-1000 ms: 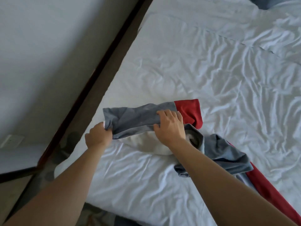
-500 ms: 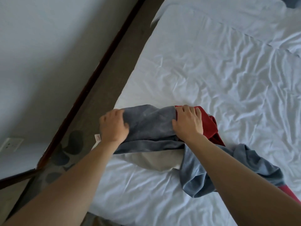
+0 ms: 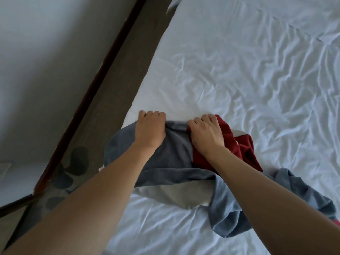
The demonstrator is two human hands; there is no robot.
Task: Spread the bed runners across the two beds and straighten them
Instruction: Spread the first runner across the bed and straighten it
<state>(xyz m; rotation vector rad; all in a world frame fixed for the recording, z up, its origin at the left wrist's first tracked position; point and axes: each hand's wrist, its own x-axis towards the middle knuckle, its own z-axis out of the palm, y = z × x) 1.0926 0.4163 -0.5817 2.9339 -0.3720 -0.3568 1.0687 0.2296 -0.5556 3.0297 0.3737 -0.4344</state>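
A grey and red bed runner [image 3: 173,157] with a pale lining lies bunched near the left edge of the bed [image 3: 239,80], which has a wrinkled white sheet. My left hand [image 3: 150,129] grips the runner's grey end at the bed's edge, fingers curled over the cloth. Close beside it, my right hand [image 3: 207,135] grips the cloth where the grey meets the red. The rest of the runner trails in folds to the lower right under my right forearm.
A narrow strip of dark floor [image 3: 117,100] runs between the bed and a pale wall [image 3: 46,61] with a dark skirting board. Patterned carpet [image 3: 73,162] shows at lower left. The bed's white sheet stretches away to the upper right.
Both hands have pushed the runner's end forward and toward the bed's left edge. The hands now sit closer together, and the red part is more bunched up.
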